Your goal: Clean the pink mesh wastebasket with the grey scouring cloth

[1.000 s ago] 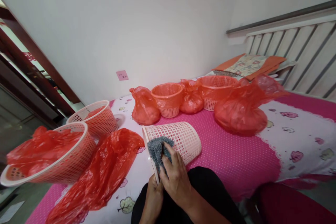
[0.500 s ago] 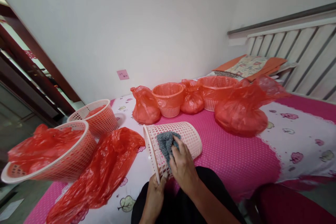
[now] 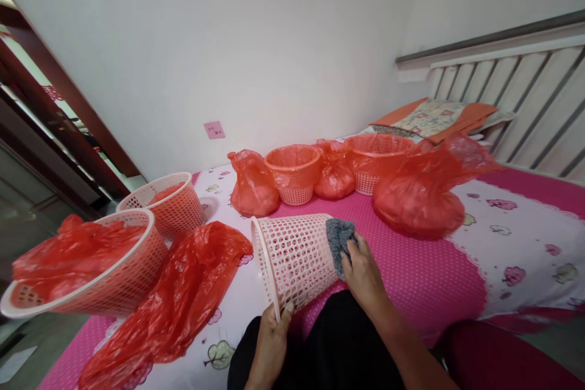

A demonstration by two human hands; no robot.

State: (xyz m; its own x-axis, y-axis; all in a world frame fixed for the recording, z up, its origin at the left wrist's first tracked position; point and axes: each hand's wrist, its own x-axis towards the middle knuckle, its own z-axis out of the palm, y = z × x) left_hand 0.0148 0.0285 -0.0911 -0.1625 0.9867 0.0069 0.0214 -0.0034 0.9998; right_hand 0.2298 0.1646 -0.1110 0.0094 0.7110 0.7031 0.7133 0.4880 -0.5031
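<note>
**Holding a pink basket [image 3: 295, 256] on its side, grey cloth [image 3: 340, 237] at its base**

My left hand [image 3: 273, 341] grips the lower rim of the pink basket, which lies on its side at the bed's edge just ahead of my lap. My right hand [image 3: 363, 268] is closed on the grey cloth, pressing it against the basket's base. A pink dotted bedsheet [image 3: 402, 268] spreads beneath. A loose red bag [image 3: 183, 292] lies just to the left, and lined baskets [image 3: 292, 173] and tied bags stand further back near the white wall [image 3: 256, 42]. A slatted headboard [image 3: 516, 103] rises on the right. The writing on the small pink note [image 3: 214, 130] on the wall is too small to read.
</note>
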